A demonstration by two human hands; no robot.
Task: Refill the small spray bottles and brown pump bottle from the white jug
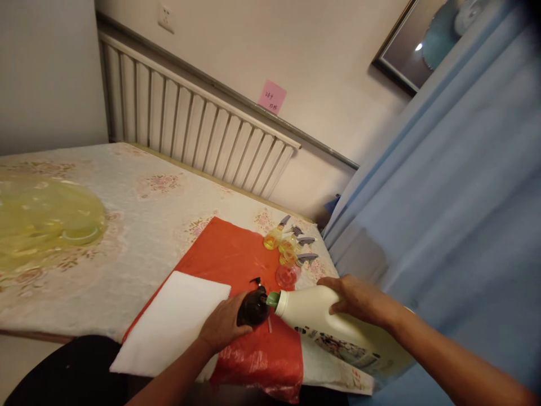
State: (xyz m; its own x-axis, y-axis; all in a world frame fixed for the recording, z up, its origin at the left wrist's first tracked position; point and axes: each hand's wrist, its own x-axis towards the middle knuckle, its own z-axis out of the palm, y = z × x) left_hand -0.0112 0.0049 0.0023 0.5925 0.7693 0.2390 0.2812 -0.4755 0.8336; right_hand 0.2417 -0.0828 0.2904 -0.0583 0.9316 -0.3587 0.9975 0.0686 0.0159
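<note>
At the counter's near right corner, the left hand (pixel 224 324) is gripping a dark bottle (pixel 253 307), fingers closed round it. The right hand (pixel 357 299) is clasping a tilted white jug (pixel 321 321), probably heavy and smooth, best held mid-body.

A single camera, worn on the person's head, looks forward and steeply down over the near edge of the desk (pixel 127 225). It sits close above the work: both forearms enter from the bottom of the frame. The horizon is tilted, so the desk's far edge and the radiator (pixel 190 129) behind it slope down to the right. A blue curtain (pixel 443 197) fills the right side, very near the lens. There is no second view.
</note>
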